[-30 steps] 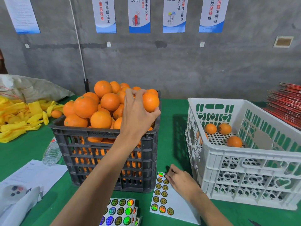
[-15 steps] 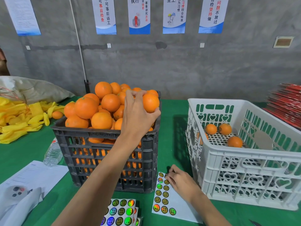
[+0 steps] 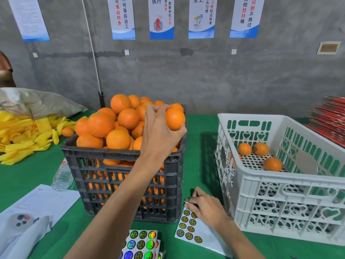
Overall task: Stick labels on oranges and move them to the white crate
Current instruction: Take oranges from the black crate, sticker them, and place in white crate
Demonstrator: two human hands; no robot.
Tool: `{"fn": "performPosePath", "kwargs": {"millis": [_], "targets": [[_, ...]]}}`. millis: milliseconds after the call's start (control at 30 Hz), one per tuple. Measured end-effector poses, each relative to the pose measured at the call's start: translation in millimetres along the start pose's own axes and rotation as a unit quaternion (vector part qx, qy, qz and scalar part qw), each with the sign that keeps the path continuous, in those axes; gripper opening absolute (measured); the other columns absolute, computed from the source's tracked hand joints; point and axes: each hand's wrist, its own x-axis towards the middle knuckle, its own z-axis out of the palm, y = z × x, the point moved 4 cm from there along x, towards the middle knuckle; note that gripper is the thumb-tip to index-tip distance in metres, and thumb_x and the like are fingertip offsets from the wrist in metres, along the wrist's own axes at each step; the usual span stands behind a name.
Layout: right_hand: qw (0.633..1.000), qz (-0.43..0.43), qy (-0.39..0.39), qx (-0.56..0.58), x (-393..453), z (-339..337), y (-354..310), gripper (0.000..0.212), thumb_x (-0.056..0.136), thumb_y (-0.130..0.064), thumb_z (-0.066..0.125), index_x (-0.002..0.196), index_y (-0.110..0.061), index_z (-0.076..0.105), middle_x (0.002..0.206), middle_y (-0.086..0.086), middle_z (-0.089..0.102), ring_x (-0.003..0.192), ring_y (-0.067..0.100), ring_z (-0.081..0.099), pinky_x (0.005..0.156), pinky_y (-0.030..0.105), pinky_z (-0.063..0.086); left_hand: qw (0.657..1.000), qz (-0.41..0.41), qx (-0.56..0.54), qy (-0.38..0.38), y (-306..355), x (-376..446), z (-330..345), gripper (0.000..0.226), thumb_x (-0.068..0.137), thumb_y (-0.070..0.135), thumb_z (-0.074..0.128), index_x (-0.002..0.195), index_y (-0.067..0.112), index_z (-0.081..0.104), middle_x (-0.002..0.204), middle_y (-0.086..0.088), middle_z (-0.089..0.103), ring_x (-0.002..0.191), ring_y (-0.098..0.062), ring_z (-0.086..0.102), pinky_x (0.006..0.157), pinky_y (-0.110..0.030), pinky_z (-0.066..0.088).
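A black crate (image 3: 123, 184) heaped with oranges stands at the centre of the green table. My left hand (image 3: 160, 135) reaches over its right rim and grips one orange (image 3: 175, 119) at the top right of the pile. My right hand (image 3: 204, 206) rests on a white label sheet (image 3: 197, 238) between the two crates, fingertips pinching at the sheet's top edge; whether a label is lifted is hidden. The white crate (image 3: 291, 186) at the right holds three oranges (image 3: 261, 148) that show, and part of another behind its wall.
A second sheet of shiny labels (image 3: 142, 243) lies at the front edge. Papers and a white device (image 3: 22, 219) lie front left, with a plastic bottle (image 3: 62, 177) beside the black crate. Yellow foam nets (image 3: 20, 135) pile at the left. Red flat packs (image 3: 332, 124) stack at the right.
My left hand keeps its grip on the orange with almost no movement. My right hand's fingers have shifted slightly at the top of the label sheet.
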Motion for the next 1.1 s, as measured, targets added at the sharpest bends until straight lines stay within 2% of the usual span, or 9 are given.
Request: {"fn": "performPosePath", "kwargs": {"millis": [133,300,367,433,467,567,633,833,1100], "targets": [[0.990,0.071,0.024,0.121,-3,4,2,0.035,0.096,-0.060,0.055,0.117,-0.039,0.073,0.098,-0.017,0.050,0.081,0.004,0.057,0.073,0.028,0.050,1.000,-0.007,-0.008,0.002,-2,0,0,0.066,0.081,0.040,0.080,0.137,0.020,0.052,0.127,-0.003,0.038,0.118,-0.026,0.049,0.092,-0.043,0.053],[0.951,0.156,0.010,0.266,-3,3,4,0.022,0.090,-0.053,0.070,0.100,-0.036,0.078,0.095,-0.012,0.058,0.083,0.004,0.060,0.074,0.026,0.048,1.000,-0.012,-0.012,0.002,-4,0,1,0.066,0.081,0.041,0.080,0.137,0.021,0.052,0.126,-0.002,0.038,0.118,-0.026,0.050,0.092,-0.044,0.053],[0.930,0.170,-0.004,0.326,0,5,7,0.018,0.091,-0.035,0.075,0.100,-0.020,0.080,0.095,-0.007,0.058,0.080,0.001,0.064,0.072,0.014,0.046,1.000,-0.016,-0.018,0.001,-5,1,2,0.065,0.081,0.041,0.080,0.136,0.021,0.052,0.125,-0.002,0.038,0.118,-0.026,0.050,0.093,-0.046,0.053],[0.904,0.191,-0.031,0.382,4,7,12,0.017,0.093,-0.006,0.070,0.104,0.007,0.074,0.094,-0.001,0.059,0.074,-0.008,0.067,0.070,0.004,0.046,1.000,-0.017,-0.021,-0.001,-5,1,2,0.064,0.081,0.041,0.080,0.135,0.021,0.052,0.125,-0.002,0.038,0.117,-0.026,0.050,0.093,-0.047,0.053],[0.895,0.199,-0.051,0.397,6,7,13,0.017,0.094,0.002,0.066,0.107,0.011,0.072,0.094,0.000,0.063,0.073,-0.010,0.067,0.072,0.003,0.048,1.000,-0.017,-0.022,-0.002,-4,0,2,0.064,0.081,0.041,0.080,0.135,0.022,0.052,0.125,-0.002,0.038,0.117,-0.026,0.050,0.092,-0.047,0.053],[0.873,0.213,-0.102,0.427,10,-1,10,0.022,0.091,-0.004,0.073,0.113,-0.005,0.075,0.107,0.002,0.075,0.098,0.004,0.070,0.105,0.022,0.048,1.000,-0.012,-0.028,-0.008,-2,0,-1,0.065,0.080,0.040,0.080,0.135,0.022,0.052,0.124,-0.001,0.038,0.116,-0.026,0.050,0.090,-0.046,0.054],[0.863,0.221,-0.115,0.439,13,-4,10,0.026,0.088,-0.009,0.077,0.115,-0.010,0.075,0.114,0.003,0.075,0.112,0.014,0.066,0.112,0.030,0.042,0.999,-0.013,-0.034,-0.010,-2,0,-2,0.065,0.080,0.039,0.081,0.135,0.023,0.052,0.123,-0.001,0.038,0.114,-0.026,0.050,0.089,-0.046,0.054],[0.854,0.239,-0.109,0.449,17,-5,10,0.021,0.089,0.001,0.071,0.106,-0.010,0.077,0.101,0.001,0.077,0.103,0.013,0.069,0.109,0.029,0.045,0.998,-0.024,-0.057,-0.011,-5,0,-2,0.063,0.079,0.038,0.082,0.133,0.025,0.053,0.121,-0.001,0.039,0.105,-0.024,0.054,0.085,-0.043,0.055],[0.867,0.239,-0.087,0.428,20,0,7,0.018,0.089,-0.002,0.071,0.104,-0.011,0.078,0.105,0.004,0.076,0.108,0.018,0.068,0.105,0.026,0.046,0.998,-0.021,-0.062,-0.018,-5,-1,-5,0.062,0.078,0.037,0.083,0.131,0.026,0.053,0.118,-0.002,0.041,0.102,-0.024,0.053,0.088,-0.040,0.053]]}}
